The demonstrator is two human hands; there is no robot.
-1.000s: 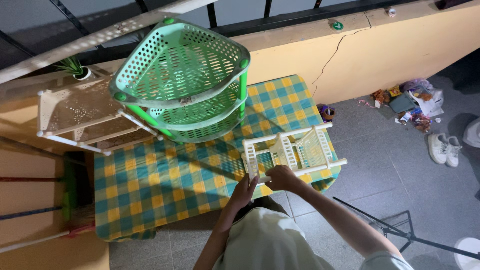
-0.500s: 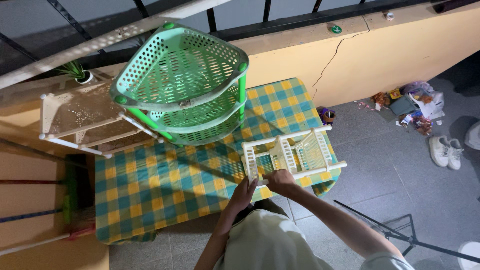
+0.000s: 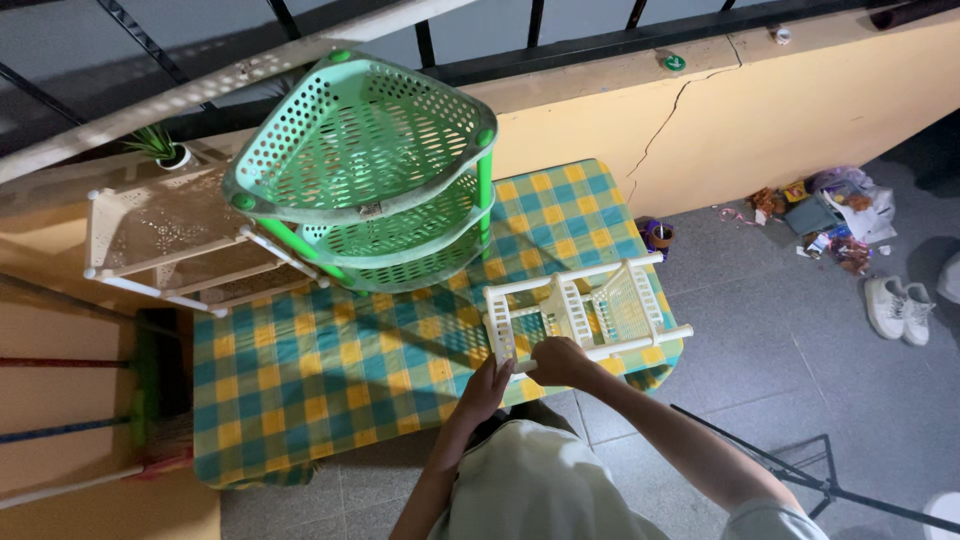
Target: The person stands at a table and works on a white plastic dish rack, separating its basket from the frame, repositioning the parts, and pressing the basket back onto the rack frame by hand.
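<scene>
The bench (image 3: 330,390) carries a green and yellow checked cloth. At its far edge stands the green corner rack (image 3: 365,180), with the white shelf unit (image 3: 170,245) just beside it. At the near right corner of the bench lies the small white rack (image 3: 585,310). The right hand (image 3: 562,360) has its grip closed around the front bar of this rack. The left hand (image 3: 487,385) touches its corner post, fingers spread.

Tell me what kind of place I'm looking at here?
Probably a home balcony or terrace: a cracked yellow parapet wall topped by a dark railing, a grey tiled floor with sneakers and litter, and a table under a checked cloth.
</scene>
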